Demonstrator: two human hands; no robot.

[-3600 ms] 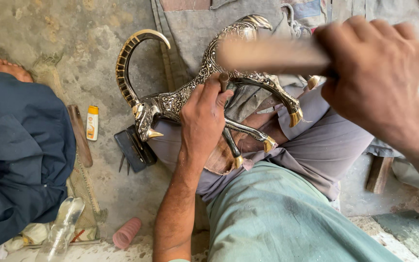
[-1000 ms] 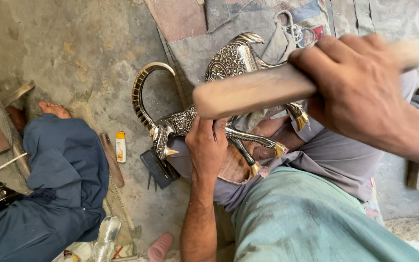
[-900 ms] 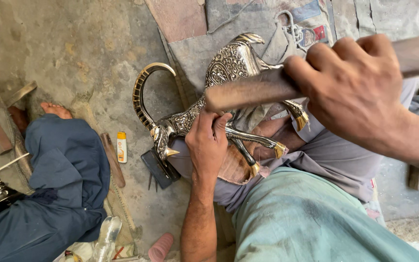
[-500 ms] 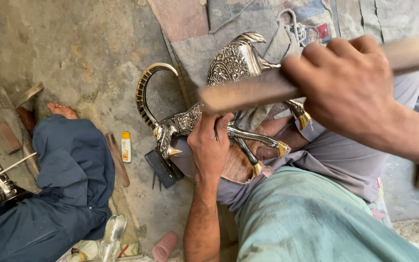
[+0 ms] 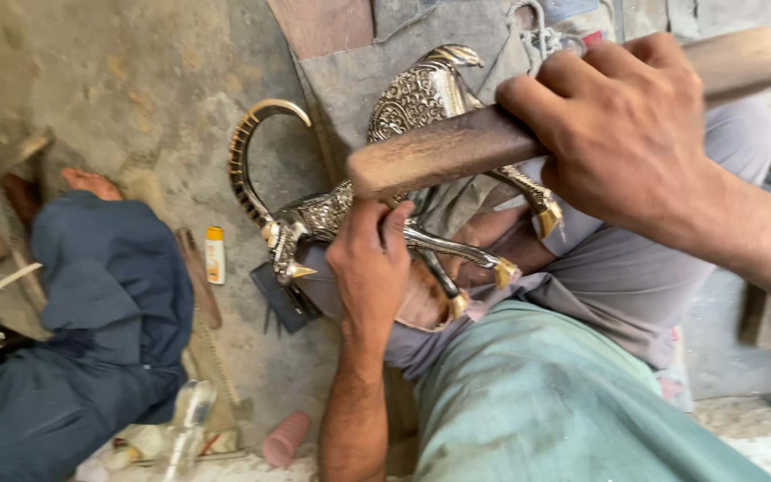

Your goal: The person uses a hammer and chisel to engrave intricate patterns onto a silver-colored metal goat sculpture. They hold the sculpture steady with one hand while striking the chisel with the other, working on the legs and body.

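An ornate silver and gold metal animal figure (image 5: pixel 403 116) with long curved horns (image 5: pixel 247 152) lies across my lap. My left hand (image 5: pixel 372 268) is clenched against the figure's neck and chest; whether it pinches a small tool I cannot tell. My right hand (image 5: pixel 622 129) grips a thick wooden stick (image 5: pixel 457 147) raised just above the left hand and the figure. The figure's gold-tipped legs (image 5: pixel 501 268) point towards me over my grey and green clothing.
Another person in dark blue trousers (image 5: pixel 91 357) sits at the left, a bare foot (image 5: pixel 91 183) on the concrete floor. A small yellow-capped tube (image 5: pixel 214 254), a dark brush (image 5: pixel 283 299), a pink cylinder (image 5: pixel 286 437) and a plastic bottle (image 5: pixel 185 419) lie on the floor.
The wooden stick in my right hand has swung up and down over the figure and now hovers just above my left hand. The left hand has stayed on the figure.
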